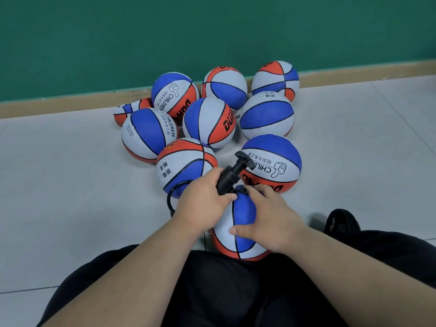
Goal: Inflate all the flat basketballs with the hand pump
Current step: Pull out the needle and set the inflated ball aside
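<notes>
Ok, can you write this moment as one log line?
left hand: grips hand pump | right hand: holds lap ball | pump: nozzle at ball's top | pile: other balls by wall, flat ball far left

Left hand (203,201) covering lower barrel of pump (232,172). Hose (170,199) disappearing under left wrist. Trousers (236,291) masking underside of near ball (244,211). Rear-left ball (125,109) lying half hidden behind neighbours. Bottom edge cutting off forearms.
</notes>
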